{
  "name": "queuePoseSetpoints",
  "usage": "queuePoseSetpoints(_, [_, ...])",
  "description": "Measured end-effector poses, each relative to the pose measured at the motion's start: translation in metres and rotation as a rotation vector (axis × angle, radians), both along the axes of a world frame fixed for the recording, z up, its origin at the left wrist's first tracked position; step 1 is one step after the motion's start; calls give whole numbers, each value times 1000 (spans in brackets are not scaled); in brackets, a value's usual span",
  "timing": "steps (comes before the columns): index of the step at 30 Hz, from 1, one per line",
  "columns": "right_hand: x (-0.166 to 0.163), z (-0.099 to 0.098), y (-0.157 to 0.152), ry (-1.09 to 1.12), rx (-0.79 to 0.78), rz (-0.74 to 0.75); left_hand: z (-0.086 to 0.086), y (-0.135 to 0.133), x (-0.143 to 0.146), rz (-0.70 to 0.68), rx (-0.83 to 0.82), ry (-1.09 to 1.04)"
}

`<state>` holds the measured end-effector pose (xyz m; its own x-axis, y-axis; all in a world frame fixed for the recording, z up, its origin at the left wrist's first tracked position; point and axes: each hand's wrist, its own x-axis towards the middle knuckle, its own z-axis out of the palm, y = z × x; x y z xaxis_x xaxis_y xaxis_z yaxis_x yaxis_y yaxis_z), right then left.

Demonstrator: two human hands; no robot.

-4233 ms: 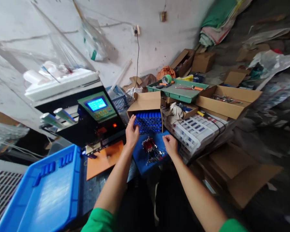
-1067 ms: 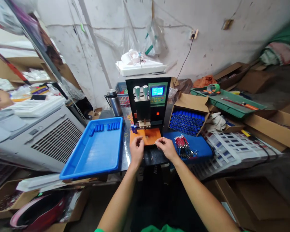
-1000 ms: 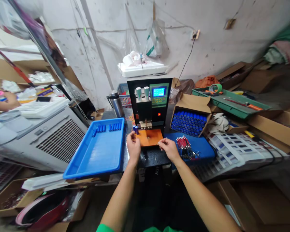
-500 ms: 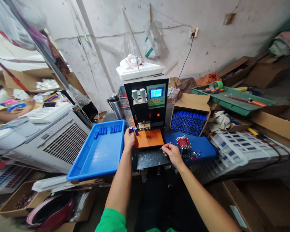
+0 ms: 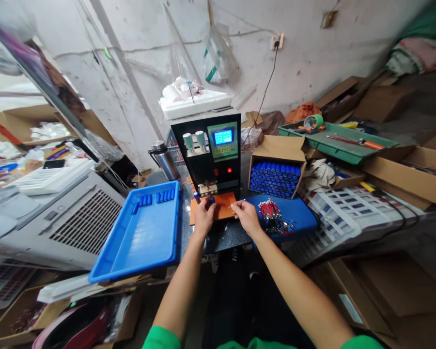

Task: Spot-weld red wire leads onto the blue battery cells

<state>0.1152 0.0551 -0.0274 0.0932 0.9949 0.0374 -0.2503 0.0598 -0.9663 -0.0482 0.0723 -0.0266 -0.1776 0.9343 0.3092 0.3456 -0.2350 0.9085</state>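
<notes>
My left hand [image 5: 204, 217] is closed around a blue cylindrical battery cell [image 5: 211, 199], mostly covered by the fingers, over the orange plate [image 5: 223, 212]. Another blue cell [image 5: 196, 196] stands just left of those fingers. At the plate's right edge, my right hand [image 5: 247, 217] pinches something small and thin, perhaps a wire lead; its kind is too small to make out. Behind both hands rises a black spot welder [image 5: 203, 167] with a lit blue display, its electrodes above the plate. Right of my right hand lies a bundle of red and black wire leads [image 5: 271, 212].
A blue tray [image 5: 148, 237] at left holds several blue cells. An open cardboard box [image 5: 281, 148] packed with cells stands on the right, beside a green tray [image 5: 343, 143] of tools. A steel flask [image 5: 165, 160] stands behind the blue tray. Another person's hand shows at far left.
My left hand has moved right across the orange plate with a cell. My right hand has come closer to it, over the plate's right edge. The view has shifted slightly.
</notes>
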Motion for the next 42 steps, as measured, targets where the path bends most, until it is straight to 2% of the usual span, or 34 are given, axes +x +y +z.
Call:
queuePoseSetpoints(5, [-25,2,31,-56,62,-4,-4,-1,3,4,34,-68])
queuePoseSetpoints(11, [-51,-2,56,-118,117,4,-9,-2,2,39,32,-21])
queuePoseSetpoints(27, [-53,6,51,-351,88,7,-6,-5,4,74,46,77])
queuePoseSetpoints(42, [-52,3,51,-373,88,1,-14,-3,1,66,55,97])
